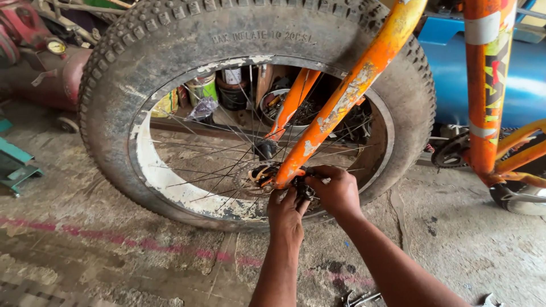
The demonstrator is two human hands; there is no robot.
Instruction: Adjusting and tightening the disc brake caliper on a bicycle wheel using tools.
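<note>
Both hands meet at the wheel hub point(263, 172), at the orange fork point(341, 99) tip. Right hand point(336, 190) grip closed on a dark axle fitting point(304, 187). Left hand point(286, 219) just below, fingers touching it; grip state can't be told.

Both hands point(310, 199) meet at the wheel point(170, 113) hub, fork point(347, 96) above.

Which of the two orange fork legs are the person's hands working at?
The nearer fork leg, crossing in front of the spokes; the other shows only behind them.
</note>
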